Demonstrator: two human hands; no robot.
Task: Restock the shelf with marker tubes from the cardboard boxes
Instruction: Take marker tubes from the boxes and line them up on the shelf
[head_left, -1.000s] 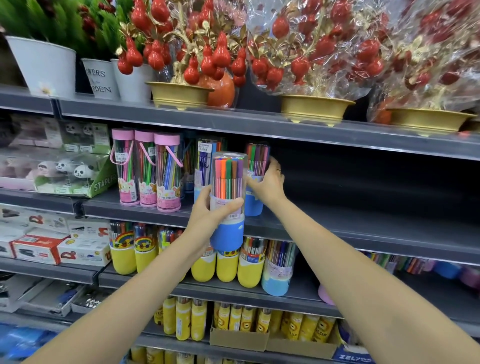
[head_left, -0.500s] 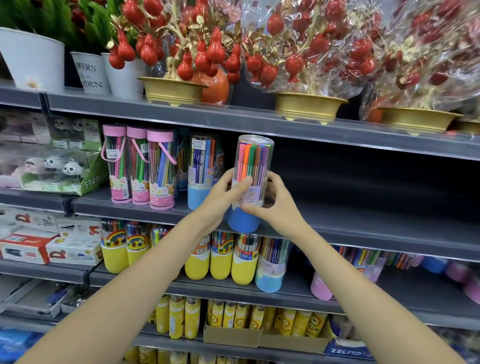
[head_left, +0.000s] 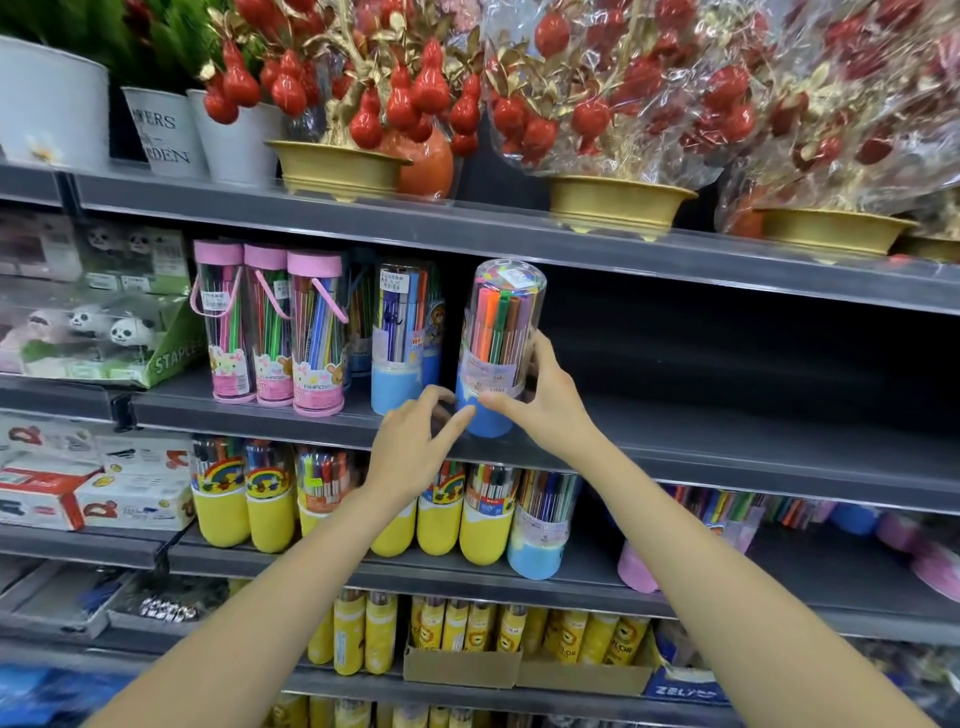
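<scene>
The blue-based marker tube (head_left: 496, 348) stands upright at the centre of the frame, its base on the front part of the dark middle shelf (head_left: 727, 431), just right of another blue-based tube (head_left: 397, 338). The right hand (head_left: 540, 400) wraps it from the right, thumb across the blue base and fingers curled behind the clear wall, so this hand is clamped on the tube. The left hand (head_left: 415, 441) comes in from the lower left with fingers loosely spread, fingertips touching the foot of the tube; it steadies rather than grips.

Further left on the same shelf stand three pink-capped tubes (head_left: 270, 322). The shelf to the right of the tube is bare and dark. Below, a row of yellow-based tubes (head_left: 452, 509) sits behind the forearms, and gold bowls of red ornaments (head_left: 618, 202) line the shelf above.

The tube sits near the shelf's front lip, so my judgement is that letting go early, or a nudge from the left fingers, could tip it forward off the edge or against its blue neighbour. Its tall, narrow shape makes that more likely.

The tube's rear and the right fingers behind it are hidden. The cardboard boxes supplying the stock are not identifiable here. The labels on the tubes are too small to read, and the shelf's depth is lost in shadow.
</scene>
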